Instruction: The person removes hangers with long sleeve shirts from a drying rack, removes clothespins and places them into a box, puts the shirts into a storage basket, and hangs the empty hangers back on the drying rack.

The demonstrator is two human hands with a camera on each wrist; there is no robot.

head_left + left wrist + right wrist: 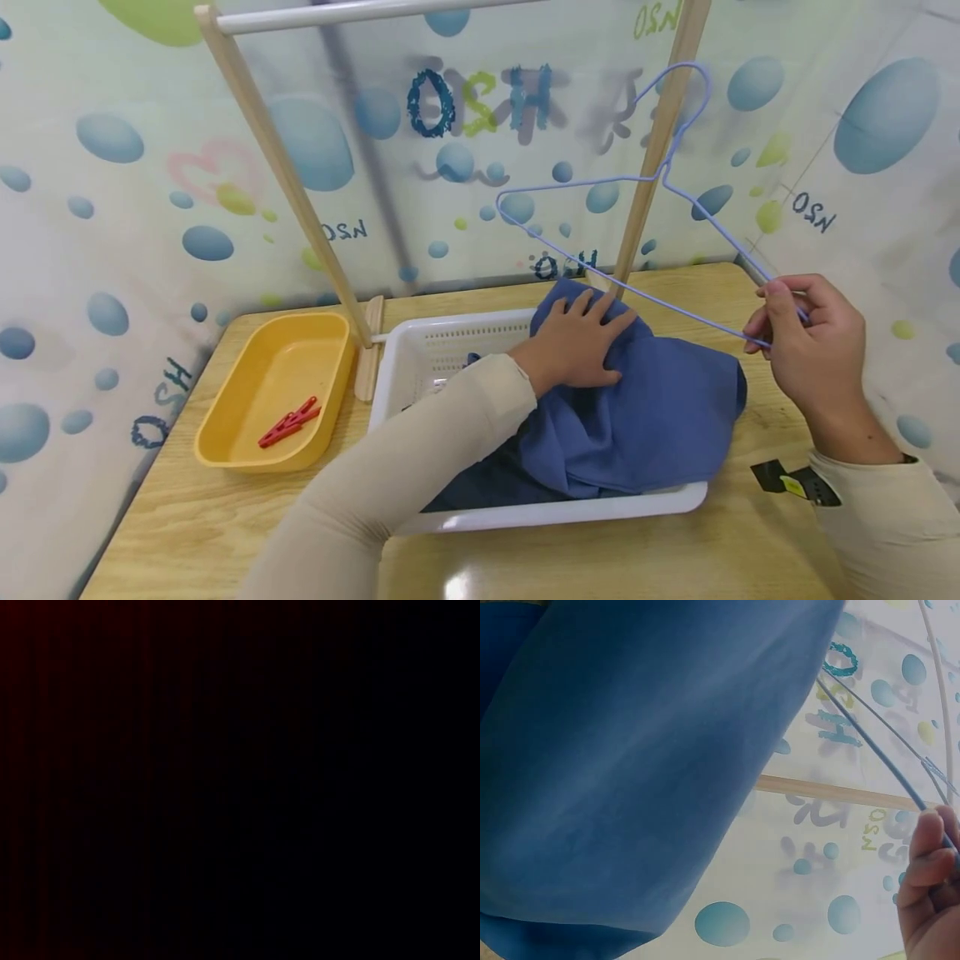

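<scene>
My left hand [573,346] lies on a blue cloth garment [660,417] with its fingers spread, pressing on the fabric. The garment is heaped over the right part of a white basket [450,523] and hangs past its rim. With thumb and fingers, my right hand [813,358] pinches one lower corner of a light blue wire hanger [581,262], held up with its hook at the top. In the right wrist view, the garment [645,765] fills much of the picture and the hand [934,892] grips the hanger. The left wrist view is almost black.
A wooden rack post [285,167] rises behind the basket, with a white rail [360,12] across the top. On the left, a yellow tray [217,433] holds red clothespins [288,423]. Patterned sheets surround the wooden table [172,533]. Darker cloth [480,492] lies in the basket.
</scene>
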